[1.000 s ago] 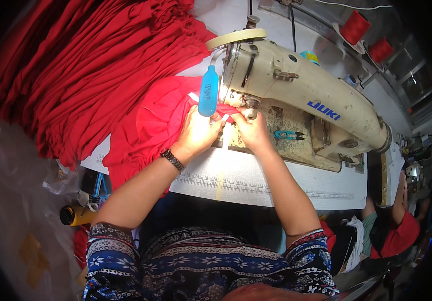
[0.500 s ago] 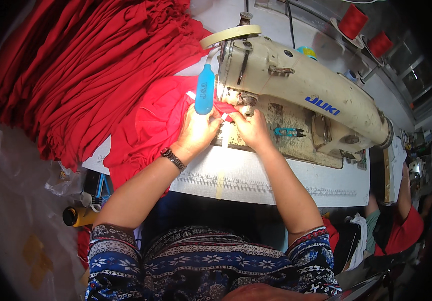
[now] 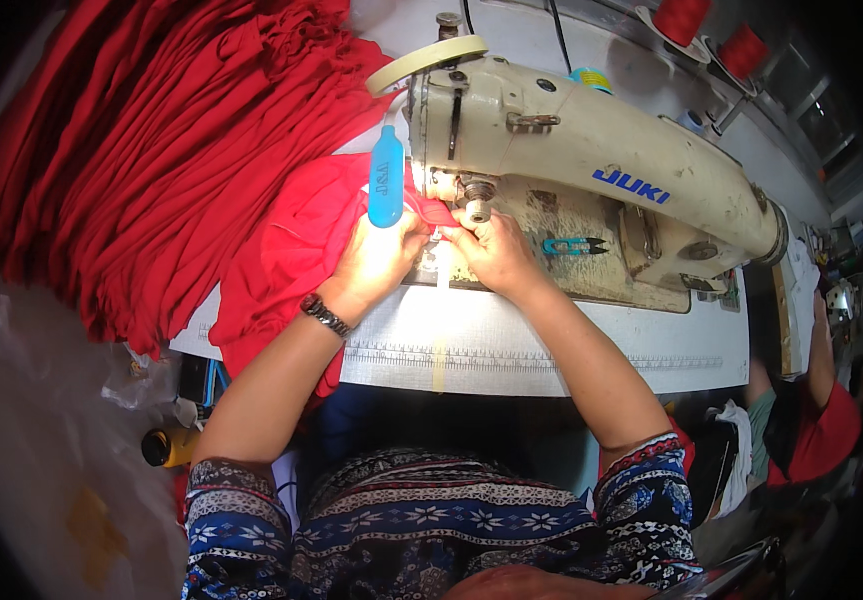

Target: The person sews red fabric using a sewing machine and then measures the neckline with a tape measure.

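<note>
My left hand point(image 3: 381, 255) is closed on the edge of a red fabric piece point(image 3: 296, 235), just below a blue lamp point(image 3: 386, 178) that lights the spot brightly. My right hand point(image 3: 496, 250) pinches the same red cloth on the other side, close to the needle area of a cream sewing machine point(image 3: 581, 140). A narrow folded strip of the cloth runs between my fingers under the machine head. The needle and presser foot are mostly hidden. A small white bit shows at the cloth's edge between my hands.
Blue thread snips point(image 3: 573, 246) lie on the machine bed, right of my right hand. A large heap of red fabric point(image 3: 151, 150) fills the left. A printed ruler point(image 3: 531, 362) crosses the white table front. Red thread cones point(image 3: 679, 20) stand behind; another person's arm point(image 3: 819, 350) is far right.
The view has shifted slightly, so the machine sits further left in the picture. Both hands keep hold of the red cloth beside the needle area, with only small finger movements.
</note>
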A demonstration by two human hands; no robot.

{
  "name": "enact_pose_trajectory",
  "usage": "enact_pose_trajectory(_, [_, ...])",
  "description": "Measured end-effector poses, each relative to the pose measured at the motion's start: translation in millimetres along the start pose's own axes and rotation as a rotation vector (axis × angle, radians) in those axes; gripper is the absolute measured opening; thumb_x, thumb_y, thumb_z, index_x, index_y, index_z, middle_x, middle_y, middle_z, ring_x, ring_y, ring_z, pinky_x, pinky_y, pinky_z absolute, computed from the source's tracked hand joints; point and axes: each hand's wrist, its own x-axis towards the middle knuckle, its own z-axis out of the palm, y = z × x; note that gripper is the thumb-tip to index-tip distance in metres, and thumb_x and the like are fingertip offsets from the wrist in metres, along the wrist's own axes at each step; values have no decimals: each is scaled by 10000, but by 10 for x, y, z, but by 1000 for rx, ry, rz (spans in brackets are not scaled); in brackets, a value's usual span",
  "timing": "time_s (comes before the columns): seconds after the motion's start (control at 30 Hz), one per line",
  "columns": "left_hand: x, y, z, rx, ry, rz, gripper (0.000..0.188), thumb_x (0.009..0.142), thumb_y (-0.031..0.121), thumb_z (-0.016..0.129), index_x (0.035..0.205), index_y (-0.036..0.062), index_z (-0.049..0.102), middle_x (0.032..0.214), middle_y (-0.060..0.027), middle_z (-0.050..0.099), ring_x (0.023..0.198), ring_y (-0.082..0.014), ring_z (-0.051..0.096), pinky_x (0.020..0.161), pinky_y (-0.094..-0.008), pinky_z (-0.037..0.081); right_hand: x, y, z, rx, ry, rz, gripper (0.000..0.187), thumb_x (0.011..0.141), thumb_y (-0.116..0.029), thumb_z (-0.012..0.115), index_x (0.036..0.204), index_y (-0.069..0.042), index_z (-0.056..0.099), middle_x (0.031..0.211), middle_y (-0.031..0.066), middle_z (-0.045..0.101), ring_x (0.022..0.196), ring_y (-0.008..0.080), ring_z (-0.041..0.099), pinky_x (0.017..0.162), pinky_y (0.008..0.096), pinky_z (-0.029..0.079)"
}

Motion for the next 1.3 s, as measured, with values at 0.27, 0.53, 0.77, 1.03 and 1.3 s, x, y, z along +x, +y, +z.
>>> enact_pose_trajectory(0.27, [-147, 183, -296, -84, -30, 175, 134, 827, 14, 698, 958, -14, 692, 834, -177, 667, 811, -345, 665, 736, -417, 531, -49, 178, -13, -158, 17, -273, 162, 818, -99, 720, 958, -26, 751, 870, 167, 696, 870, 334, 663, 786, 437, 520])
enact_pose_trajectory(0.53, [-294, 82, -220, 102, -32, 245, 192, 837, 31, 706, 1024, -6, 684, 957, -171, 657, 944, -327, 641, 830, -406, 528, -32, 147, -34, -112, 5, -274, 176, 841, -107, 717, 1002, -45, 750, 876, 150, 708, 851, 329, 666, 781, 438, 515])
enact_pose_trajectory(0.77, [-119, 25, -100, -63, 18, 130, 159, 862, 39, 651, 1008, -23, 652, 980, -181, 643, 918, -334, 643, 816, -418, 522, -7, -84, -95, 49, -73, 202, 206, 943, -207, 663, 1040, -30, 703, 920, 165, 708, 848, 284, 688, 767, 382, 518])
enact_pose_trajectory(1.03, [-94, -40, 48, -89, 120, 171, 184, 858, 99, 698, 991, -22, 660, 950, -190, 647, 917, -357, 632, 809, -435, 509, 31, 193, -70, 83, -161, 341, 275, 950, -265, 637, 1024, -8, 705, 798, 141, 697, 735, 221, 669, 708, 372, 511])
enact_pose_trajectory(1.3, [-49, 12, 128, -87, 194, 108, 255, 848, 189, 747, 964, 4, 616, 932, -197, 622, 916, -386, 607, 817, -471, 485, 33, 106, -81, 281, -131, 290, 279, 972, -153, 647, 1223, -41, 691, 954, 11, 728, 872, 95, 621, 798, 299, 505])
